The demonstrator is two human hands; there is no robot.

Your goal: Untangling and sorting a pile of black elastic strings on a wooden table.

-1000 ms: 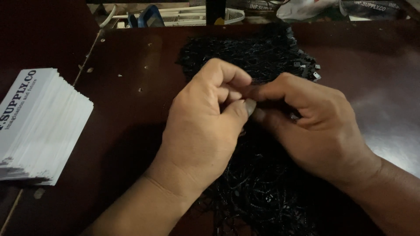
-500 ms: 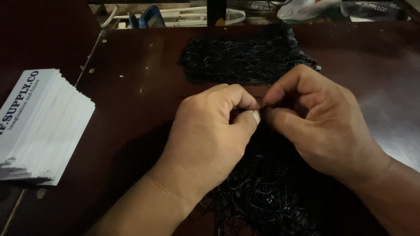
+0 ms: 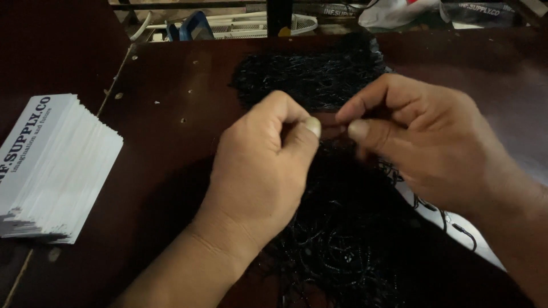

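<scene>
A heap of thin black cords [image 3: 319, 80] lies on the dark wooden table [image 3: 171, 142] and runs from the far middle down to the near edge. My left hand [image 3: 262, 171] and my right hand [image 3: 428, 142] meet above the heap, thumbs and forefingers pinched together almost tip to tip. Between the pinches I hold something small and dark from the heap; it is too small and shadowed to tell apart. Loose black strands [image 3: 451, 225] trail under my right wrist.
A thick stack of white printed cards [image 3: 51, 171] lies at the left. A thin string [image 3: 114, 80] runs along the table's left side. Beyond the far edge sit a white wire rack [image 3: 251, 25], a blue object [image 3: 194, 25] and plastic bags [image 3: 399, 11].
Both hands have shifted slightly right and toward me over the heap, and their fingertips have drawn a little apart, staying pinched.
</scene>
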